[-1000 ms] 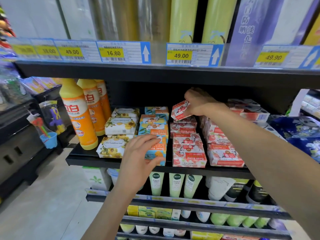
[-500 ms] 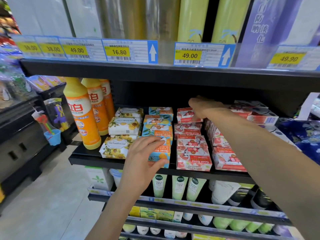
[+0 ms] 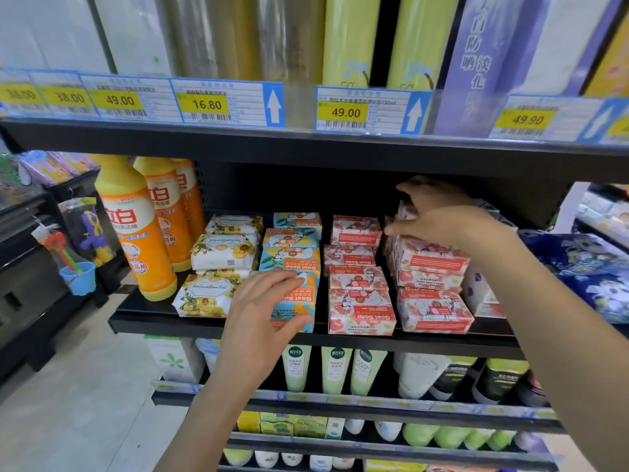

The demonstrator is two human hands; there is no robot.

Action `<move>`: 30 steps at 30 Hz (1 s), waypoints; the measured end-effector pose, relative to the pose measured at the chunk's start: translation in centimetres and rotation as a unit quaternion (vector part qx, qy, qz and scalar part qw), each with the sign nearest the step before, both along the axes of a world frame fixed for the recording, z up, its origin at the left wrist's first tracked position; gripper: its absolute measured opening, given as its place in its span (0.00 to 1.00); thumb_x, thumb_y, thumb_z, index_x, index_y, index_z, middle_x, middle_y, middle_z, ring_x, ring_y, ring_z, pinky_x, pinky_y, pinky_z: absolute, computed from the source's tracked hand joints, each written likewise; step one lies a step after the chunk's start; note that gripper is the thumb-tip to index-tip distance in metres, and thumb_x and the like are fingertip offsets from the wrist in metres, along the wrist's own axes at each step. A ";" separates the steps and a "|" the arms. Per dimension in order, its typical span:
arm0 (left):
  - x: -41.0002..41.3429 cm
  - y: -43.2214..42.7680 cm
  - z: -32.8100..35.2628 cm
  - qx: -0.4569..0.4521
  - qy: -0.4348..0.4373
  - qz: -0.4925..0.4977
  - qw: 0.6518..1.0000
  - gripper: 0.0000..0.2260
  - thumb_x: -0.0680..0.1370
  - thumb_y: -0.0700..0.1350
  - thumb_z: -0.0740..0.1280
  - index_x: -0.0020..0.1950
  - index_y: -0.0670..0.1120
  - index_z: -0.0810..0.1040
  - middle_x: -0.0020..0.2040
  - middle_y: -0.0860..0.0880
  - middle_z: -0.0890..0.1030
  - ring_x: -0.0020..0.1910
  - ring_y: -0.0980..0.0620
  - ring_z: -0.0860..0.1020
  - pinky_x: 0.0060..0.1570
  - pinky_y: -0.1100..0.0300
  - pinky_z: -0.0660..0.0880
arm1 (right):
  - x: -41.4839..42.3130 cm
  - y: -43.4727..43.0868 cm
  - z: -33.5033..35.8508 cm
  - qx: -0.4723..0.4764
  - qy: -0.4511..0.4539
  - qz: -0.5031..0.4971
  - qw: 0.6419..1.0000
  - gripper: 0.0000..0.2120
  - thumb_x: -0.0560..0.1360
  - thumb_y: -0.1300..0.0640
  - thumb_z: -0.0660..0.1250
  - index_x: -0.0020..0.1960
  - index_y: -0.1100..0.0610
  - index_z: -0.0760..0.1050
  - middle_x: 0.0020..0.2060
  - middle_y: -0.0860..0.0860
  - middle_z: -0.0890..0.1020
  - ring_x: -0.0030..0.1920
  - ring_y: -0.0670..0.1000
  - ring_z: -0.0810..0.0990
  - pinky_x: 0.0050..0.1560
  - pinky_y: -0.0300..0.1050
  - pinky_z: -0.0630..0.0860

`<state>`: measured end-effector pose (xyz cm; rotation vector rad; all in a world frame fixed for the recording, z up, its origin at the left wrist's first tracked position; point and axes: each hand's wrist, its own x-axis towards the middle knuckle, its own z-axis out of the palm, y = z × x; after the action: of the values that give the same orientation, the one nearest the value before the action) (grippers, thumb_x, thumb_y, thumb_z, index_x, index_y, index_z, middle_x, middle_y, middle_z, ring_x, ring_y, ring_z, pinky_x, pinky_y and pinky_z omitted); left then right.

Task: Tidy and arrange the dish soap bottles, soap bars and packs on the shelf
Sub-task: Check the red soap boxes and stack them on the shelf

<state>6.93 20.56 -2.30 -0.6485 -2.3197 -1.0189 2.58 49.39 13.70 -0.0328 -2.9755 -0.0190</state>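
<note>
From the head camera we see our left hand (image 3: 262, 311) at the front of the shelf (image 3: 425, 342), gripping the blue Goat Soap box (image 3: 303, 311), fingers on top and thumb on its face. Our right hand (image 3: 442, 216) reaches deeper, thumb and fingers curled round the top red soap box (image 3: 405, 211) of the right-hand stack. Orange dish soap bottles (image 3: 136, 233) stand at the far left.
</note>
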 end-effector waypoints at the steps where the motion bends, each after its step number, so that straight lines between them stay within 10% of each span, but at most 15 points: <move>1: 0.1 0.0 0.0 -0.001 -0.003 -0.001 1.000 0.23 0.71 0.51 0.79 0.66 0.51 0.81 0.65 0.61 0.76 0.67 0.62 0.68 0.70 0.54 0.65 | 0.5 1.1 -0.1 -0.014 -0.003 -0.022 1.000 0.43 0.73 0.35 0.72 0.81 0.51 0.60 0.79 0.52 0.64 0.77 0.58 0.64 0.74 0.51 0.66; 19: 1.8 2.7 5.4 -0.065 -0.029 0.009 0.997 0.26 0.73 0.57 0.76 0.69 0.54 0.79 0.67 0.60 0.76 0.66 0.59 0.73 0.68 0.58 0.71 | 3.7 7.4 -2.9 -0.312 0.104 -0.045 0.943 0.35 0.72 0.48 0.79 0.75 0.54 0.72 0.69 0.52 0.78 0.67 0.54 0.77 0.63 0.42 0.70; 30: -1.9 16.1 6.6 0.051 -0.209 -0.058 0.975 0.38 0.72 0.52 0.79 0.78 0.46 0.67 0.71 0.48 0.76 0.70 0.49 0.75 0.62 0.59 0.72 | 9.4 10.3 -5.5 -0.356 0.224 -0.071 0.905 0.30 0.69 0.48 0.81 0.68 0.55 0.79 0.58 0.52 0.83 0.55 0.52 0.82 0.55 0.46 0.77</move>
<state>5.00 36.69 4.26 -0.5773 -2.5839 -1.4350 11.94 59.73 8.16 -0.2983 -2.3554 0.9201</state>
